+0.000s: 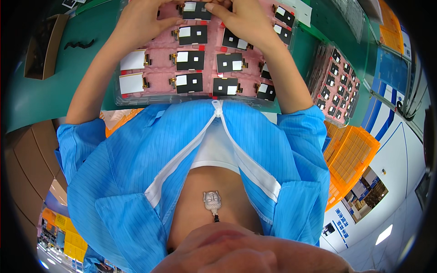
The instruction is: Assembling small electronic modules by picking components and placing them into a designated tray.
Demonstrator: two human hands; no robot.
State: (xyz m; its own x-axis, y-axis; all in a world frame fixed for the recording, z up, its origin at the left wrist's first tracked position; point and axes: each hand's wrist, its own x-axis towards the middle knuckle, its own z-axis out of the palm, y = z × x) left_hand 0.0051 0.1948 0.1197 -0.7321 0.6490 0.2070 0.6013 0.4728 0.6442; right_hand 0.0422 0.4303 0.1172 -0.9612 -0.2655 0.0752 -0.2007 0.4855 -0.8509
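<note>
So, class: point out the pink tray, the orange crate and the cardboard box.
Pink tray [160, 68], head view, bare pink wall between modules.
Orange crate [353, 152], head view, its mesh side.
Cardboard box [55, 45], head view, right wall.

2 hands [145, 20]; 2 pink trays [157, 61]; approx. 14 dark panels [189, 83] + 2 white ones [131, 83]; 1 cardboard box [43, 45]; 2 orange crates [350, 154].

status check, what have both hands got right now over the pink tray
Left hand and right hand both pinching one small dark panel at the pink tray far edge. Other panels sit in their pockets. Nothing blocking.
</note>
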